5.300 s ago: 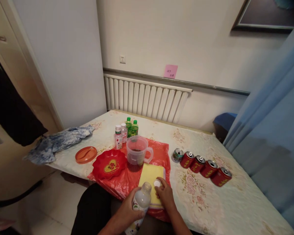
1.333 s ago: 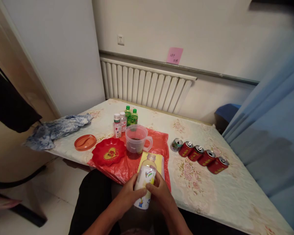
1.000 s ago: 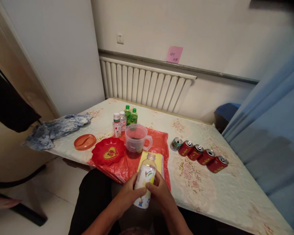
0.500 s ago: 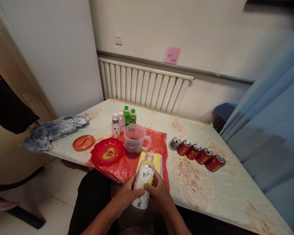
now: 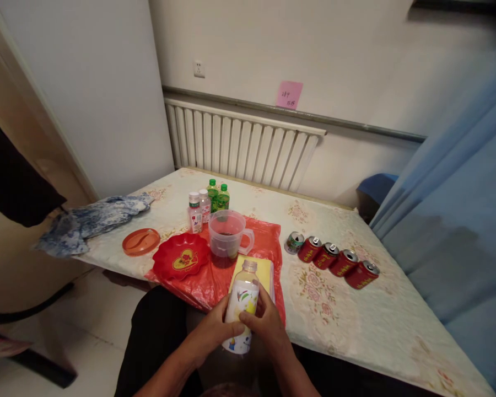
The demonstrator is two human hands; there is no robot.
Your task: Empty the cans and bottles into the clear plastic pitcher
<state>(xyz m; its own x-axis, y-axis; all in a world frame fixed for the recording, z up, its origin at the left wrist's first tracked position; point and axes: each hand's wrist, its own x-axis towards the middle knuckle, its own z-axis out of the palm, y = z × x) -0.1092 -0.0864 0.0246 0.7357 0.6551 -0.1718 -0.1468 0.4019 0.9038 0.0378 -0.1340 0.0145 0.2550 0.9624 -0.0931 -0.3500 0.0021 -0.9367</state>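
Now we had our left hand (image 5: pixel 213 329) and right hand (image 5: pixel 269 326) curled around the bottle (image 5: pixel 243 299), neck up between them; the jug (image 5: pixel 221 242) sat ahead, nearer the left.

A home room, judging by the radiator (image 5: pixel 240 146), blue curtain (image 5: pixel 458 215) and flowered tablecloth (image 5: pixel 367 325).

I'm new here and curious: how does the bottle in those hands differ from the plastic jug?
The bottle is held between the left hand and the right hand, while the jug stands on the red plastic sheet. The bottle has a printed white label; the jug's wall is see-through. The bottle narrows to a neck, whereas the jug has a wide mouth and a handle. Both are open on top.
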